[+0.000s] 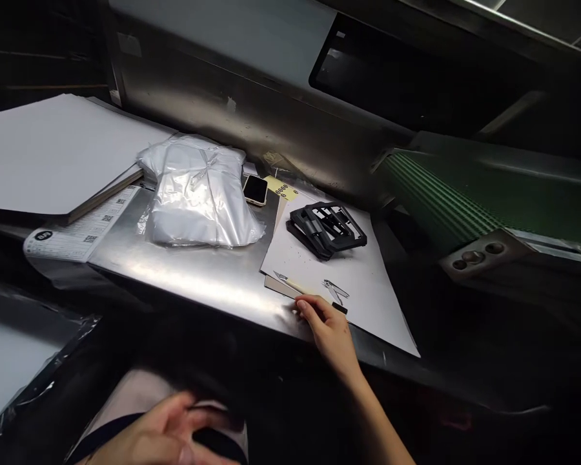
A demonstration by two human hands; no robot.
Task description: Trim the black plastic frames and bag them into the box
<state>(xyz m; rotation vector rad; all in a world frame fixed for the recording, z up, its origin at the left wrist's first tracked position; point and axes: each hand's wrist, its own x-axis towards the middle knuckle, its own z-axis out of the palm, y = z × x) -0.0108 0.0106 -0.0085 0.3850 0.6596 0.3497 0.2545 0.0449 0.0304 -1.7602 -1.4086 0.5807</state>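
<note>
My right hand [326, 323] is at the front edge of the metal table, thumb and fingers closed at the handle of a slim craft knife [294, 285]. The knife's pointed blade faces left and its dark end shows past my knuckles. Just beyond lies a pair of small nippers [336, 289] on a white sheet [368, 284]. Further back on that sheet, several black plastic frames [329, 229] are piled loosely. Low in the view, my left hand [159, 433] is near my lap, smeared by motion; whether its curled fingers hold anything is unclear.
A bundle of clear plastic bags [198, 194] lies mid-table beside a phone [255, 190] and a yellow label sheet [281, 188]. Large white boards [62, 155] are stacked at left. A green ribbed conveyor [455, 187] with a metal end block stands at right.
</note>
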